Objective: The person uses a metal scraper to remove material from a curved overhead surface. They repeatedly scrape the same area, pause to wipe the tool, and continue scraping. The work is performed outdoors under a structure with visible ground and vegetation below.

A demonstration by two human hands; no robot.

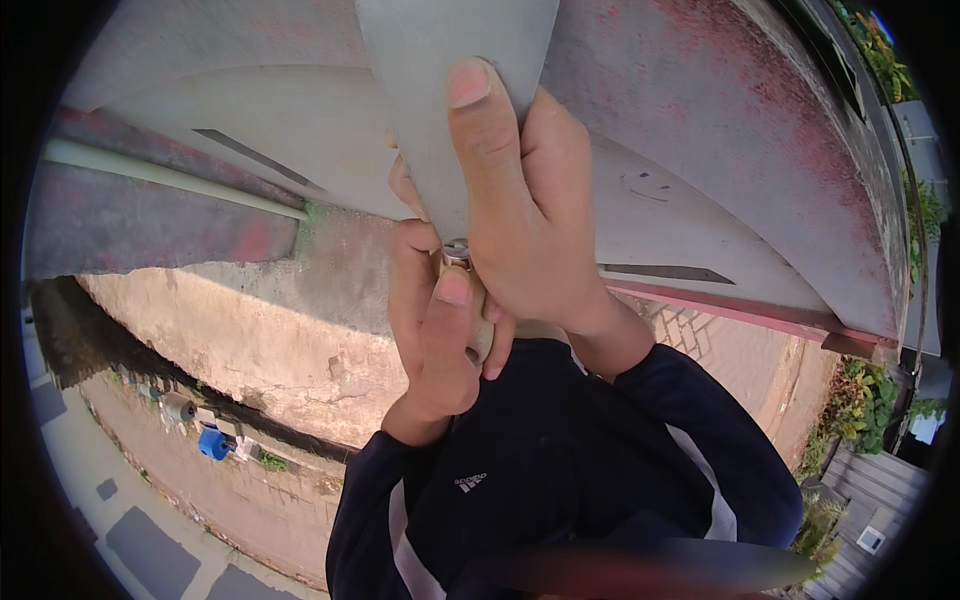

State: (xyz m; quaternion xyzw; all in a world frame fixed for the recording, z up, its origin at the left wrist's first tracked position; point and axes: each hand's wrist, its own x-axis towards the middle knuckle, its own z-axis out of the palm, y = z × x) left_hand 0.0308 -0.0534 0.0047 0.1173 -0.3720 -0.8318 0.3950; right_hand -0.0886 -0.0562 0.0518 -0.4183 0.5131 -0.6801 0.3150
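While both hands were close together at the upper middle of the view, the right hand (530, 205) was clasped around the grey blade of a putty knife (425, 120), its thumb lying flat along the near face and its other fingers curled behind, the tips just showing past the left edge. The left hand (432, 325) was closed around the light-coloured handle (484, 335), directly below the right fingers, with its thumb pressed up near the shiny metal collar (456, 250) at the neck. The blade widened upward beyond the right thumb and ran out of sight at the top.

Behind the fingers stretched a pale grey curved panel (290, 110) with narrow dark slots, next to a grey surface with reddish patches (740, 150). Left of the fingers ran a pale pipe (175, 180), and lower on that side lay a sunlit concrete ledge (260, 350); farther off stood a blue container (213, 443). Below the fingers was the person's dark jacket (540, 450) with white stripes, and well apart to the right grew leafy plants (862, 400).
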